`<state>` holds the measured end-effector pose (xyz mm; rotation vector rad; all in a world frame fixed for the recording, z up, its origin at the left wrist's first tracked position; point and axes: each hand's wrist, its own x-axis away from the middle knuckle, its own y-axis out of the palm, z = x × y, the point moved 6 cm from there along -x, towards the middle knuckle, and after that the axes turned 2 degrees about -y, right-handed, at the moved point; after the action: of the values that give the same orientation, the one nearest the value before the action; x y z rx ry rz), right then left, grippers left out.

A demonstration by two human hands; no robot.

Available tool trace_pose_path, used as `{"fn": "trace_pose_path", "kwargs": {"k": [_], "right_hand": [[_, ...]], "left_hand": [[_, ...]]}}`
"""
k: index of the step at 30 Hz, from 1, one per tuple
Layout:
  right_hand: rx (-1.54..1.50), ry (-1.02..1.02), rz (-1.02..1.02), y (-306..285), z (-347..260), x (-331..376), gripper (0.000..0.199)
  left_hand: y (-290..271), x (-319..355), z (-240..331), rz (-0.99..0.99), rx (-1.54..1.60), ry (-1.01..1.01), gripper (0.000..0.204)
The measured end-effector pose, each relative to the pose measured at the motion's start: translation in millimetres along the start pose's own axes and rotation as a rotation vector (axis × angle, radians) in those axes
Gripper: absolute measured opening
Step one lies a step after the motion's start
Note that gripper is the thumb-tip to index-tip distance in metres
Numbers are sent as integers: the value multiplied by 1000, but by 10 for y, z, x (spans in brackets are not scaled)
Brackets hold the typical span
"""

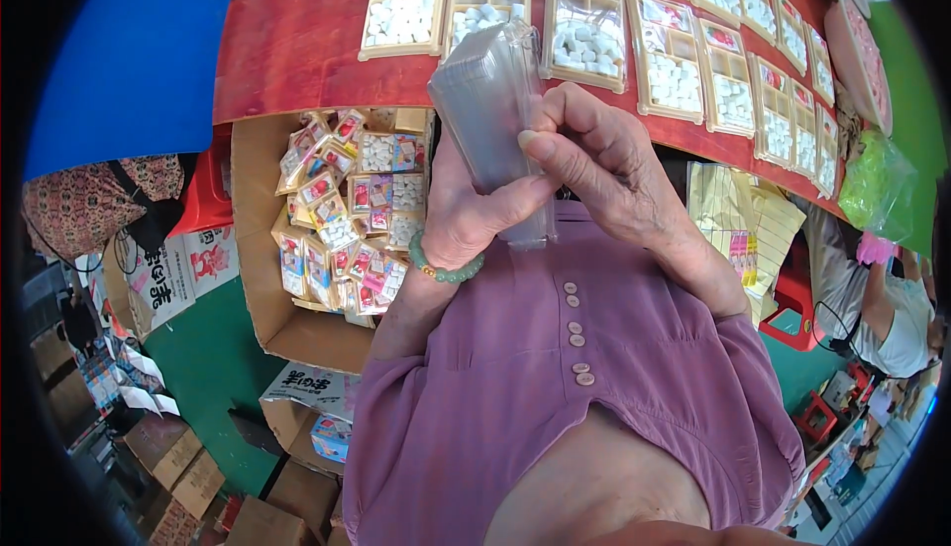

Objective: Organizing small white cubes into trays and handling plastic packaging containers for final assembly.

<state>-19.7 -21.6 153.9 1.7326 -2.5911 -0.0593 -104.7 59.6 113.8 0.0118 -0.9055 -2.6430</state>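
Observation:
A stack of clear plastic lids (487, 115) stands tilted in front of my chest, over the table's near edge. My left hand (466, 214), with a green bead bracelet at the wrist, is closed around the stack's lower left side, its thumb across the front. At the stack's right edge, thumb and fingertips of my right hand (606, 164) pinch together on the thin rim of a lid. Beyond them on the red table stand rows of beige compartment trays (582, 31), holding small white pieces and a red-printed packet.
Left of my body, a cardboard box (260, 278) holds many filled, packed trays. A blue surface (119, 51) adjoins the red table (297, 51). To the right are a green plastic bag (872, 174), a red stool (792, 298) and another person (887, 308).

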Motion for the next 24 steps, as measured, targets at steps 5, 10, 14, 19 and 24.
{"fn": "trace_pose_path", "kwargs": {"k": [5, 10, 14, 19, 24], "right_hand": [[-58, 7, 64, 3, 41, -30, 7], [-282, 105, 232, -23, -39, 2, 21], [-207, 61, 174, -154, 53, 46, 14], [-186, 85, 157, -154, 99, 50, 11], [-153, -11, 135, -180, 106, 33, 16]], "left_hand": [[-131, 68, 60, 118, 6, 45, 63], [-443, 161, 234, 228, -26, 74, 67], [-736, 256, 708, 394, -293, 224, 75], [-1007, 186, 1085, 576, -460, 295, 79], [-1228, -53, 1317, 681, -825, 297, 87]]}}
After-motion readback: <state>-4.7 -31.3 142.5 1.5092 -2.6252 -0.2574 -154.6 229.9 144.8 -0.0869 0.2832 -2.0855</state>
